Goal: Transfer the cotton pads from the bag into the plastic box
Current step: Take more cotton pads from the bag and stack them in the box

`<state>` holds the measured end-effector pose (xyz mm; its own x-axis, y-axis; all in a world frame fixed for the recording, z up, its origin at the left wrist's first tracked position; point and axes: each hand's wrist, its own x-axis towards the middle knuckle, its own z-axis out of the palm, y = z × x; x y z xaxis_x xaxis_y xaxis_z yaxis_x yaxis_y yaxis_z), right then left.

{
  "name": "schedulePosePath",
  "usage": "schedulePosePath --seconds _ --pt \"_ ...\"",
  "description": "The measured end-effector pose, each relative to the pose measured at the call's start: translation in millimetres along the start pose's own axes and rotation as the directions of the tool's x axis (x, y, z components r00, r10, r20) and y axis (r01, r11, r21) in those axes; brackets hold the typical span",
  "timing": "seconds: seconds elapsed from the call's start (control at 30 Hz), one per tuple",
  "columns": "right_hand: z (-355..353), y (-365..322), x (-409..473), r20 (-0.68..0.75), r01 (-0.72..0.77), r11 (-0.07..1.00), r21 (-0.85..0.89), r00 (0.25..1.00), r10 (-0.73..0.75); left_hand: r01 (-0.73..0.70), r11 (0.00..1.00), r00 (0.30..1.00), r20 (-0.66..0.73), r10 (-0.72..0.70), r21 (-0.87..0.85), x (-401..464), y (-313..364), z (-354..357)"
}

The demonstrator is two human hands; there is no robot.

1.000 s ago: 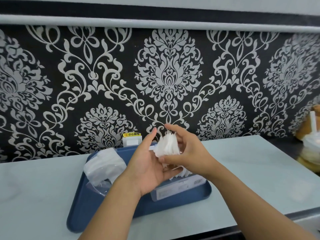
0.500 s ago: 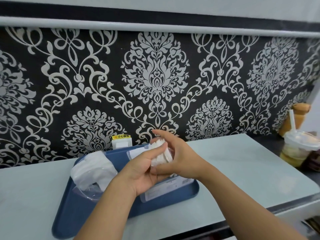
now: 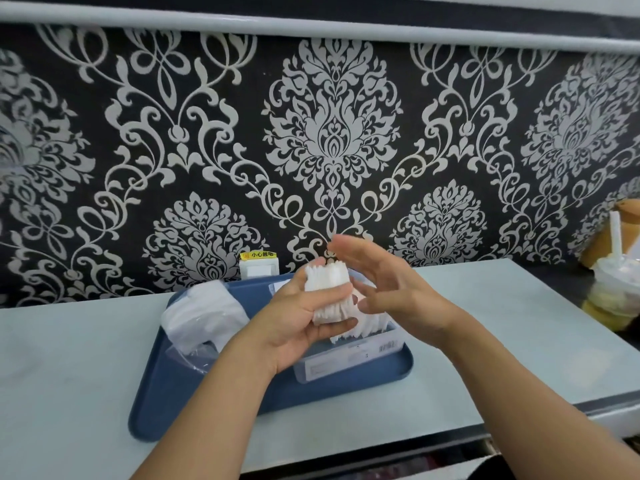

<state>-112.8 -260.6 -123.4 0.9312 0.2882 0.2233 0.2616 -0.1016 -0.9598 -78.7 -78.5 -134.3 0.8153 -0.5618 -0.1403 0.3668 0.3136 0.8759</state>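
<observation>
My left hand (image 3: 294, 320) grips a thick stack of white cotton pads (image 3: 327, 293) held on edge above the tray. Just to the right of the stack, my right hand (image 3: 388, 289) is spread with loose fingers and holds nothing. Beneath both hands stands the clear plastic box (image 3: 349, 358), with more white pads standing in it. The clear bag (image 3: 204, 315), still bulging with white pads, lies on the left part of the blue tray (image 3: 194, 403).
The tray sits on a pale counter (image 3: 69, 358) against a patterned black wall. A white socket with a yellow label (image 3: 259, 265) is behind the tray. A lidded drink cup with a straw (image 3: 614, 289) stands at the far right. The counter's front edge runs near my forearms.
My right hand has let go of the stack and opened beside it; my left hand alone now holds the pads.
</observation>
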Motion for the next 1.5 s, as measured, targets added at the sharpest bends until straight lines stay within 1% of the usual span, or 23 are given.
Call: schedulePosePath --seconds 0.13,0.2,0.3,0.37,0.43,0.5,0.6,0.73,0.87,0.93,0.97,1.03,1.1,1.17,1.23,1.3,1.37,1.43,1.5 --pt "0.9 3.7 -0.2 0.014 0.063 0.998 -0.031 0.998 -0.063 -0.024 0.998 0.999 -0.039 0.026 0.059 3.0 -2.5 -0.4" --pt "3.6 6.5 1.2 -0.023 0.072 0.996 -0.06 0.997 -0.074 -0.023 0.998 0.998 -0.053 0.026 0.054 3.0 -0.5 2.3" --pt "3.0 8.4 2.6 -0.078 0.058 0.996 -0.068 0.995 -0.063 -0.007 0.998 0.997 -0.082 0.012 0.057 2.6 -0.6 4.8" --pt "2.0 8.6 1.2 -0.023 0.045 0.996 -0.082 0.999 -0.047 -0.001 0.997 0.996 -0.092 0.008 0.076 1.8 -0.8 5.7" --pt "3.9 9.4 0.1 0.024 0.027 0.989 -0.144 0.999 -0.024 0.017 0.997 0.996 -0.092 -0.011 0.074 0.0 0.2 6.2" --pt "8.3 11.3 2.3 0.004 0.026 0.979 -0.201 1.0 -0.025 0.039 0.997 0.997 -0.075 -0.034 0.066 -1.2 1.2 5.8" --pt "13.9 12.9 5.7 -0.053 0.027 0.981 -0.193 0.998 -0.037 0.061 0.996 0.997 -0.05 -0.058 0.069 -2.2 0.8 7.2" --pt "18.8 10.8 6.9 -0.063 0.029 0.978 -0.206 0.997 -0.043 0.061 0.996 0.996 -0.071 -0.056 0.059 -1.2 0.3 7.0" --pt "18.4 10.0 8.3 -0.069 0.037 0.979 -0.2 0.996 -0.052 0.06 0.998 0.998 -0.001 -0.06 0.031 -2.1 1.7 4.4" --pt "17.7 8.9 7.6 -0.025 0.047 0.97 -0.238 0.998 -0.055 0.055 0.997 0.998 0.017 -0.056 0.049 -1.2 1.9 1.4" --pt "15.7 8.3 6.9 0.013 0.048 0.974 -0.221 0.999 -0.046 0.059 0.996 0.997 0.035 -0.062 0.072 -1.4 2.0 0.4" --pt "10.0 4.5 6.8 0.076 0.023 0.997 -0.073 0.997 -0.017 0.085 0.99 0.993 0.073 -0.094 0.11 -2.7 3.2 -2.4" --pt "4.3 2.1 7.3 0.094 -0.024 0.999 0.025 0.995 0.022 0.135 0.984 0.982 0.115 -0.149 0.115 -4.3 5.3 -5.1" --pt "5.3 1.9 7.7 0.119 -0.072 0.997 0.026 0.991 0.068 0.18 0.98 0.963 0.186 -0.193 0.086 -5.5 5.2 -5.3" --pt "11.4 4.3 8.4 0.145 -0.086 0.996 0.0 0.986 0.085 0.212 0.977 0.952 0.218 -0.213 0.029 -3.6 4.0 -5.1" --pt "14.1 6.7 10.6 0.09 -0.076 0.997 -0.008 0.993 0.077 0.228 0.973 0.951 0.218 -0.219 -0.015 -0.5 4.1 -5.7" --pt "12.7 9.0 12.7 -0.03 -0.064 0.997 0.05 0.997 0.066 0.221 0.975 0.963 0.166 -0.212 -0.037 1.2 6.5 -5.7" --pt "11.4 9.5 16.3 -0.155 -0.063 0.993 0.101 0.985 0.079 0.188 0.982 0.982 0.028 -0.188 0.006 3.9 6.0 -6.2" --pt "12.0 10.9 21.0 -0.264 -0.078 0.983 0.163 0.957 0.12 0.087 0.991 0.987 -0.147 -0.071 0.102 7.4 2.4 -6.2"
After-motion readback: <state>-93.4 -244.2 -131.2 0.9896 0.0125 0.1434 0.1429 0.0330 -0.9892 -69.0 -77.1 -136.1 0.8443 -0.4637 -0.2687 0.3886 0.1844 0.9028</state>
